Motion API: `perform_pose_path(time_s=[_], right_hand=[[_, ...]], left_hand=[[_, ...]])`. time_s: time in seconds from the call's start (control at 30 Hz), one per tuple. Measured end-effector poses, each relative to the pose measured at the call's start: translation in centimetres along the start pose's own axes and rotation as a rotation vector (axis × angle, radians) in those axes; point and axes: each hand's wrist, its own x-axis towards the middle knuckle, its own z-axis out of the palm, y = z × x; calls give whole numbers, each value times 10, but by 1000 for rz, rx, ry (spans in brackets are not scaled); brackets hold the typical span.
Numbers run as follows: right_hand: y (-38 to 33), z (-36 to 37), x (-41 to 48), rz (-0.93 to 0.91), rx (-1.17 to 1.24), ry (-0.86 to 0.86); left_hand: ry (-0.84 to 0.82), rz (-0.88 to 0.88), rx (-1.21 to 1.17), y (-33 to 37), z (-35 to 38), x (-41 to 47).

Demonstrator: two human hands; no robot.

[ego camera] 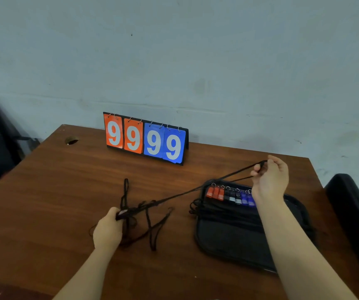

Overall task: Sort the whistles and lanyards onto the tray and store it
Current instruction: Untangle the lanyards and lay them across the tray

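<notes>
left hand (107,229) fingers grip tangled lanyards (146,221) | right hand (270,180) fingers pinch 1 taut lanyard (196,189) near whistles (230,194) | risk: pulling may tighten knots, sweep whistles off tray (228,239)

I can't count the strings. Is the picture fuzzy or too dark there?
In the head view the light is dim and even, with no glare; the black lanyards by the left hand blur into one tangle, while the scoreboard numbers look sharp.

Dim, even indoor light, soft faint shadows, slight overall blur, wide-angle bending at the edges.
</notes>
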Motion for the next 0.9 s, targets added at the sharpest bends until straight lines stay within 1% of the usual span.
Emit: perform_pose_path(time_s=[0.1,0.17,0.2,0.27,0.33,0.4,0.47,0.53,0.57,0.6,0.67,0.7,0.73,0.83,0.9], right_hand=[[0,-3,1,-9,-16,-5],[4,-2,-2,-9,-22,-23],[5,0,-4,-6,-22,-33],[8,3,-9,3,-37,-74],[12,5,-18,19,-79,-136],[21,7,-29,51,-126,-193],[30,9,-39,96,-169,-237],[40,10,-47,132,-206,-278],[44,11,-50,140,-217,-300],[47,11,-52,143,-225,-320],[48,12,-53,143,-235,-340],[47,11,-52,140,-237,-336],[43,11,-50,137,-233,-322],[28,7,-37,104,-185,-245],[19,3,-27,69,-140,-191]], left_hand=[[-69,-195,-112,-12,1,3],[-39,-317,-209,-14,3,8],[-37,-357,-220,-14,3,10],[-112,-354,-104,-11,1,12],[-188,-297,139,-1,-3,12],[-229,-158,297,15,-4,10],[-255,29,308,33,2,6],[-187,209,257,48,12,-2],[-154,267,264,54,17,-6],[-177,312,308,60,19,-10],[-339,357,410,63,27,-18],[-375,348,376,60,30,-20],[-353,309,280,54,32,-20],[-186,36,-147,30,25,-14],[-90,-135,-267,15,13,-4]])
